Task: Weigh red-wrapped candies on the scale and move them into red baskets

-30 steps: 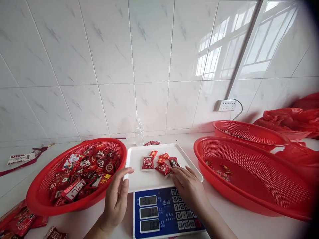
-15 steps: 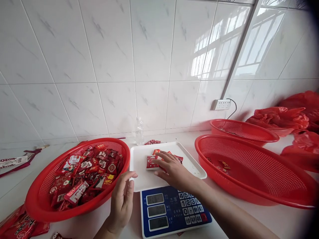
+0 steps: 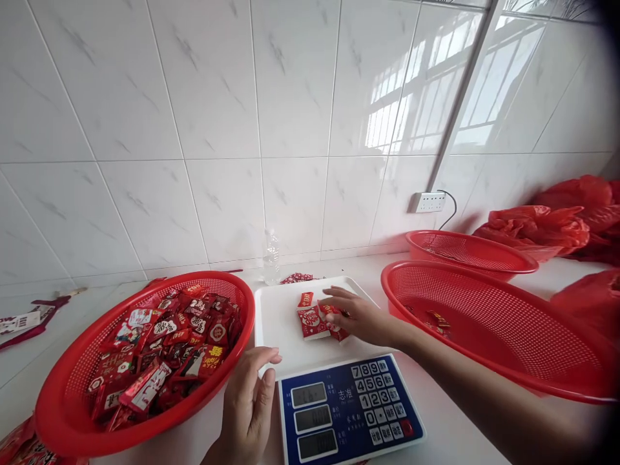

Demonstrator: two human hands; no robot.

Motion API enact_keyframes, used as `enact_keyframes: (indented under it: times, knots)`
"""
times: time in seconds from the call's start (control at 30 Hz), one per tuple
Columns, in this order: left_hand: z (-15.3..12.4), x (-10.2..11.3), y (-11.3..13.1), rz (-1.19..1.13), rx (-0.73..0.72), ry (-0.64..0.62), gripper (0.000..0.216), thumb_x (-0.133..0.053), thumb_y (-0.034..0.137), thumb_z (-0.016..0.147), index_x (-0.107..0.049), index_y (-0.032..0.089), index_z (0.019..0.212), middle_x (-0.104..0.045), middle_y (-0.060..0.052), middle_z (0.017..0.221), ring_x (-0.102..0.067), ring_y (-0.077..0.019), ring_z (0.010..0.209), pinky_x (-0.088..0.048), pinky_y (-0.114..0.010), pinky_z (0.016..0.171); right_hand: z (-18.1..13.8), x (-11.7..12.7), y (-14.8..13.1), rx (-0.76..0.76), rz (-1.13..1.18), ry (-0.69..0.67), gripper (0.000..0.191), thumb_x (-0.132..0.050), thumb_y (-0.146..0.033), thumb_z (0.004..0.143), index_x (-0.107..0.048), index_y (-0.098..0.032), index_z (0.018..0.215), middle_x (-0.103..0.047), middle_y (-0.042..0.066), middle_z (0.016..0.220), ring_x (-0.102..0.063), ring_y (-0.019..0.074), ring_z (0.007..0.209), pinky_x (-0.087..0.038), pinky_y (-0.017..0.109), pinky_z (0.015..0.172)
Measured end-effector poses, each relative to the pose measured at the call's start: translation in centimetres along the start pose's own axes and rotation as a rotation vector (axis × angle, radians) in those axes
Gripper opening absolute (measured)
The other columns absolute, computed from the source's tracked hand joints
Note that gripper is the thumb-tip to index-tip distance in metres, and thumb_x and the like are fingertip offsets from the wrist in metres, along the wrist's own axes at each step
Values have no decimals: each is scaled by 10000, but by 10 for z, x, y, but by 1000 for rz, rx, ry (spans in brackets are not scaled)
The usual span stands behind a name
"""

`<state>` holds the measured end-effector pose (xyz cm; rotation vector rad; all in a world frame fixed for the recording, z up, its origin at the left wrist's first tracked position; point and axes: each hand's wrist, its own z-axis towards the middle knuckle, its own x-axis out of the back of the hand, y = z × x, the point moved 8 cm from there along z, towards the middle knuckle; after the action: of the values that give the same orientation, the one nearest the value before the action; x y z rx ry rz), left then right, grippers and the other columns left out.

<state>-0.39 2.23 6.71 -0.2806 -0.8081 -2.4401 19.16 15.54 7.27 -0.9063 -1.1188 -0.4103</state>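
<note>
Several red packets lie on the white tray, beneath and just left of the right hand, whose fingers spread loosely over them. They sit beyond and to the right of the left hand, which is empty, thumb and fingers apart, near the tray's corner.

"志准", 0–9 on blue scale

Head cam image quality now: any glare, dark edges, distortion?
Head view: bright window reflection on the wall tiles, upper right; head view: right edge darkens to black; head view: tile joints fan outward towards the top, probably wide-angle; head view: scale displays dim, digits hard to read.
</note>
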Motion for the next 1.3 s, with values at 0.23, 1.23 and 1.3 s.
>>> enact_keyframes:
  times: [0.23,1.23,1.3]
  knots:
    - [0,1,4,11,-29,-5,225,-423,168,923,-560,220,1093,-669,-48,928,-651,-161,891,-543,-235,753,-8,-8,35,-131,20,40,602,-299,-577,927,-352,-240,1422,-401,125,1453,-435,277,1285,-395,472,1016]
    - [0,-2,-11,-1,55,-53,209,-422,187,931,-567,211,1079,-682,-68,921,-661,-187,891,-565,-259,688,27,-28,-50,405,-141,-108,566,-489,-525,881,-496,-206,1349,-549,103,1341,-394,281,1307,-264,478,1085]
    - [0,-1,-10,0,49,-48,210,-426,181,927,-568,218,1076,-685,-57,919,-663,-182,890,-563,-246,683,17,-24,-48,396,-145,-119,590,-466,-547,885,-444,-237,1386,-482,115,1403,-327,309,1347,-242,550,1075]
